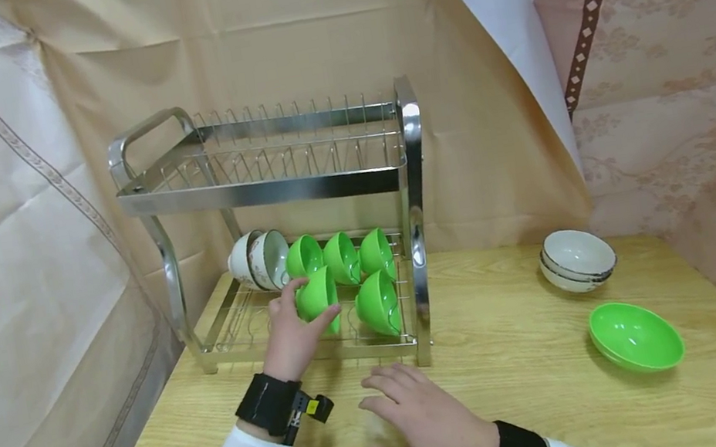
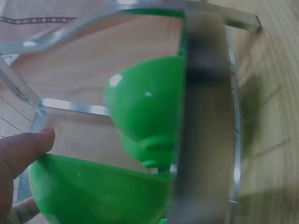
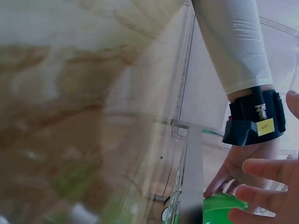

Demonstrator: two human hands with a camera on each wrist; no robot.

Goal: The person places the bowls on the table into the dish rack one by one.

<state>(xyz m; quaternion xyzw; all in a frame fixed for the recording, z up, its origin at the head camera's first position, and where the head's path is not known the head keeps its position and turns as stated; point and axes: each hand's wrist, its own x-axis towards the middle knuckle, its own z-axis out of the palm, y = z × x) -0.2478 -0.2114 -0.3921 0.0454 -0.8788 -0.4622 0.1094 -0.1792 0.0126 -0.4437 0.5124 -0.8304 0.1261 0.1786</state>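
My left hand (image 1: 292, 329) is at a green bowl (image 1: 316, 302) in the front of the rack's lower tier. Its thumb lies by the bowl's rim and its fingers reach behind; the left wrist view shows thumb and a fingertip on either side of this bowl (image 2: 100, 191). The bowl stands on edge. Beside it another green bowl (image 1: 378, 305) stands on edge, with several more green bowls (image 1: 340, 259) in the row behind. My right hand (image 1: 428, 427) hovers before the rack, fingers spread, holding nothing.
The two-tier metal dish rack (image 1: 261, 188) has wire dividers on top. White patterned bowls (image 1: 268, 259) lean at its lower left. On the wooden table's right are stacked white bowls (image 1: 578, 259) and a green bowl (image 1: 636, 337). Cloth hangs behind.
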